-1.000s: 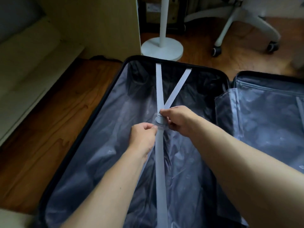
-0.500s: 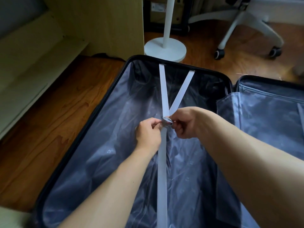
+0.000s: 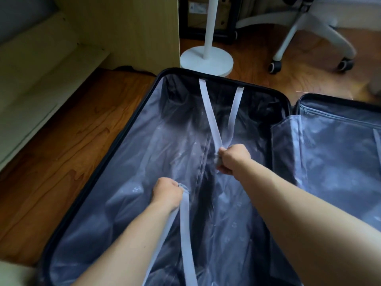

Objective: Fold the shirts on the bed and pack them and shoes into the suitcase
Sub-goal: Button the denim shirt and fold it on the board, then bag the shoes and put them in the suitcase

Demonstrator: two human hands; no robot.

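Now, going left to right: the left hand [image 3: 168, 194] grips the near strap [image 3: 186, 234] inside the open suitcase [image 3: 115, 145] on the floor; beyond it, the right hand [image 3: 234, 158] clenches the two far straps [image 3: 210, 116] where they meet.

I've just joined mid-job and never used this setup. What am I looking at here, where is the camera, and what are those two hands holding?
There is no machine: a person works bare-handed, and the one camera sits on their head, looking down. An open suitcase lies on a wooden floor, with no clothes or shoes in view. The left hand grips the near strap; the right hand grips the far straps where they meet. The two strap ends are apart. A white stand and a chair base sit beyond.
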